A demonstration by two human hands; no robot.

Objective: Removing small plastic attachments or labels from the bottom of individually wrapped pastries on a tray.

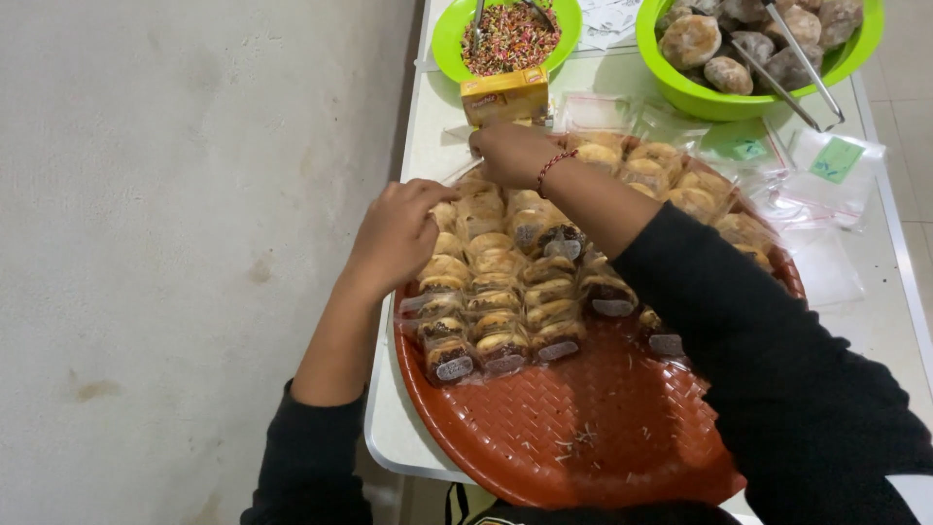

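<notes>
A grey wall [194, 243] is filling the left side of the view, and a white counter [428, 146] is standing just beside it. The left hand [397, 238] is resting at the left edge of the wrapped pastries [505, 292], its fingers curling down onto the packets at the end of the near rows; the grip is mostly closed, but whether it is actually holding a packet cannot be told. The pastries are lying in tight rows in clear wrappers on a round orange tray [583, 428], which is sitting on the counter with its near part bare but for a few crumbs. The right hand [513, 153], with a red bracelet [554, 167] at its wrist, is reaching across to the far edge of the tray, its fingers bending down over the farthest packets; its grip is also looking nearly closed, and what it is pinching is hidden. Just beyond that hand a yellow box [505, 97] is standing, and behind the box a green bowl of sprinkles [507, 39] is sitting. Further right, a bigger green bowl [768, 58] is holding round sugared pastries and metal tongs [787, 58]. Empty clear bags [816, 175] are lying on the counter at the right.
</notes>
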